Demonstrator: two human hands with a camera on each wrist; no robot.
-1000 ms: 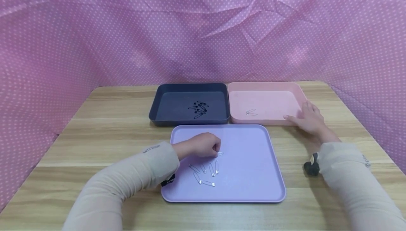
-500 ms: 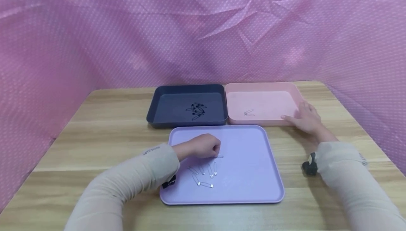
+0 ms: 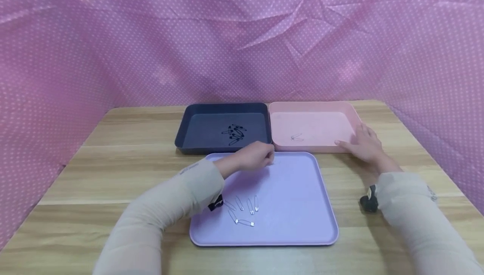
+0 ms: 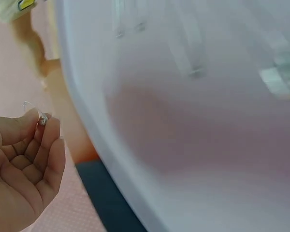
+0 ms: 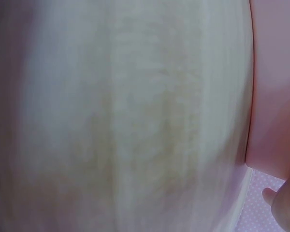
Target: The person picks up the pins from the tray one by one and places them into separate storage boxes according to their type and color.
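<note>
My left hand (image 3: 256,155) is over the back part of the lilac tray (image 3: 295,208). In the left wrist view, its thumb and forefinger pinch a silver safety pin (image 4: 42,119). Several more silver safety pins (image 3: 251,206) lie on the tray's left half, below that hand. At the right, my right hand (image 3: 366,143) rests spread on the near right corner of the pink tray (image 3: 325,148), thumb at the front rim and fingers along the side. Two silver pins (image 3: 297,138), overlapping, lie inside this tray. The right wrist view shows only a little of the hand, at its lower right.
A dark blue tray (image 3: 204,150) holding several black safety pins (image 3: 235,134) stands left of the pink one, side by side. Both stand behind the lilac tray on a wooden table (image 3: 124,157). Pink dotted cloth (image 3: 242,56) hangs around the back and sides.
My left hand has lifted one silver safety pin from the lilac tray and moved away from me and slightly right, towards the back edge. The right hand stays at the pink tray's corner.
</note>
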